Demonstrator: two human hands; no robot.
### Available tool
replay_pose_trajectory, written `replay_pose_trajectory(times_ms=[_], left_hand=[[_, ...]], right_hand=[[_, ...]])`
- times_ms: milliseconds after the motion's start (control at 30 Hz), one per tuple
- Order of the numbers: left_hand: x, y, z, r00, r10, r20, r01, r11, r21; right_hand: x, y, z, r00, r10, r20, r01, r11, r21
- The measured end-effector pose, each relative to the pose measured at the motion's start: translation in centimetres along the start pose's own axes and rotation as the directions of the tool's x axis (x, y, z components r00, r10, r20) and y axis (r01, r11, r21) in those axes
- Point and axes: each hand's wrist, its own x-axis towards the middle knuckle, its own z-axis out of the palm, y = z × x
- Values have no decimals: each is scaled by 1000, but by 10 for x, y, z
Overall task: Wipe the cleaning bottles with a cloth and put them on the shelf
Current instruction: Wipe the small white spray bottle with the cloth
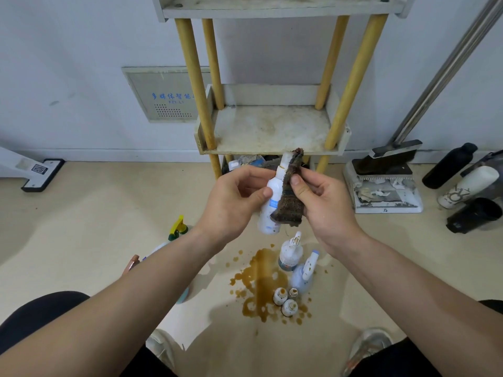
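Observation:
My left hand (234,200) grips a white bottle (270,208) with a white cap, held upright in front of the shelf. My right hand (318,197) pinches a dark brown cloth (290,205) and holds it against the bottle's right side, up to the cap. Below my hands, on the floor, stand several stained bottles: a white one with a spout (290,253), a pale blue spray bottle (303,273) and three small ones (285,300). A spray bottle with a yellow and green trigger (178,228) stands to the left, partly hidden by my left arm.
The shelf (272,129) has yellow posts and a dirty white tier just beyond my hands. A brown spill (261,281) covers the floor around the bottles. A dustpan with a brush (383,186) and dark and white bottles (462,183) lie at the right. My shoes show at the bottom.

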Motion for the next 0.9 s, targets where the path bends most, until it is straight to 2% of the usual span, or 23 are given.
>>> replay_pose_trajectory(times_ms=[133,233,333,467,600,733,900], left_hand=[[-3,0,5,996,-87,-20,88,996,28],[-3,-3,10,995,-70,-65,75,994,79],[-3,-5,16,995,-63,-82,68,996,59],[-6,-5,19,994,-38,-104,48,994,93],[-6,-3,13,997,-55,-47,55,998,-6],[-7,-2,16,984,-165,-61,160,984,-84],[-8,1,22,976,-212,-47,206,973,-107]], right_hand=[[-1,3,2,999,-21,28,21,1000,-16],[-2,4,5,999,-25,49,26,1000,-10],[-1,5,8,999,-25,38,26,999,-21],[2,8,4,1000,28,-1,-27,998,50],[6,7,-2,995,84,-47,-77,989,130],[4,4,1,991,129,-27,-120,968,221],[0,6,5,991,132,-15,-125,965,229]])
